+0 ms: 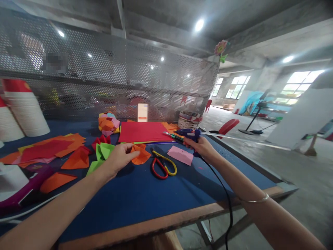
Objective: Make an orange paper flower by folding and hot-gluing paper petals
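Note:
My left hand [118,160] rests on the blue table top [145,194], fingers closed in a pinch on a folded orange paper piece [140,155]. Folded green paper pieces [104,151] lie just left of that hand. My right hand [203,147] grips a blue hot glue gun [188,134] with its nozzle pointing left over a stack of red paper sheets [143,132]. The gun's black cord [223,194] hangs down off the table's front edge. Red and yellow scissors [162,166] and a pink folded paper [180,155] lie between my hands.
Orange and red paper sheets [47,151] spread at the left. A multicoloured paper flower [108,123] sits at the back, by a perforated metal screen [109,80]. White and red cups [23,107] stand far left. A small basket [189,120] stands back right. The table's wooden edge [161,224] runs in front.

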`<state>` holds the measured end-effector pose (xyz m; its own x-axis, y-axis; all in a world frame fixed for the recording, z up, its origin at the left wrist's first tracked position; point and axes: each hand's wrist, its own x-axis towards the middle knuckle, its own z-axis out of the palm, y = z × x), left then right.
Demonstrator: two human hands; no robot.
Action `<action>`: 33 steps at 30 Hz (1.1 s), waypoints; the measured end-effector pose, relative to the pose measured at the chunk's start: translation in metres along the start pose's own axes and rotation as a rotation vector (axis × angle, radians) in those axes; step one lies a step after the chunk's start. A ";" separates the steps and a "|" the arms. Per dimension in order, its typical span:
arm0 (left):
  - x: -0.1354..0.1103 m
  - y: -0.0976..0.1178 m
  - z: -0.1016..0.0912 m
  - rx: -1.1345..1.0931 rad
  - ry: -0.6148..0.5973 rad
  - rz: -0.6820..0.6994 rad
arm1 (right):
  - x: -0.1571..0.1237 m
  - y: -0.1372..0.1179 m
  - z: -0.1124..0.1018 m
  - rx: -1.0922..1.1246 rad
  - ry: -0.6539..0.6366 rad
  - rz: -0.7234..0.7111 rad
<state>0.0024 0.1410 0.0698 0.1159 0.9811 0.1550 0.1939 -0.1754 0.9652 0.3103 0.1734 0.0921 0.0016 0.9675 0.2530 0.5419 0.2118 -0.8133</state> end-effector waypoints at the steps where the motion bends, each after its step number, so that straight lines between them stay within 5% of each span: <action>1: 0.000 -0.001 0.000 0.009 0.003 -0.001 | -0.001 -0.005 0.004 0.007 -0.001 -0.024; 10: 0.000 0.005 -0.004 0.111 0.085 -0.029 | -0.019 -0.039 0.064 0.021 -0.224 -0.494; 16: 0.003 -0.001 -0.006 0.066 0.136 -0.036 | -0.032 -0.038 0.076 -0.140 -0.180 -0.639; 33: 0.002 0.001 -0.006 0.108 0.101 -0.025 | -0.035 -0.037 0.076 -0.224 -0.179 -0.626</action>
<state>-0.0028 0.1435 0.0723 0.0126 0.9875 0.1568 0.3000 -0.1534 0.9415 0.2260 0.1419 0.0732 -0.4968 0.6840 0.5341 0.5561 0.7234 -0.4092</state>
